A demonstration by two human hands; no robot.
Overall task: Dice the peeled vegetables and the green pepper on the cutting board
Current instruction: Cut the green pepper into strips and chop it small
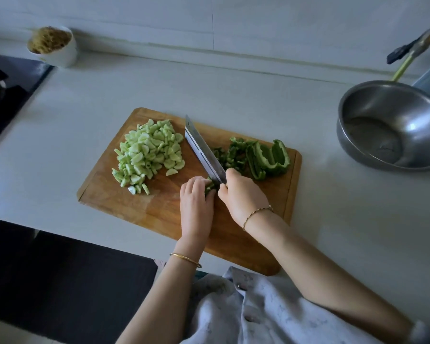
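Dicing the green pepper is the step in hand, and it looks roughly midway. The peeled vegetables already lie as a pale green heap [149,155] on the far left part of the cutting board [159,209]. Larger pepper pieces [271,157] wait uncut near the board's right edge, with a scatter of chopped pepper [230,155] between them and the blade. The right hand [241,197] is wrapped around the handle of the knife [204,150], whose broad blade points away from the person and slants to the left. The left hand [196,197] sits just beside it, fingers curled down over a small bundle of pepper strips [210,187], pinning them to the board. To do this well, the fingertips should stay tucked behind the knuckles so the flat of the blade rides against them. Short, even cuts will likely give dice close in size to the pale heap. The bundle is small and very near the edge, so a slip on the glossy skin is the main risk, and turning the strips skin-down may help. A steel bowl [392,125] sits well apart to the right.
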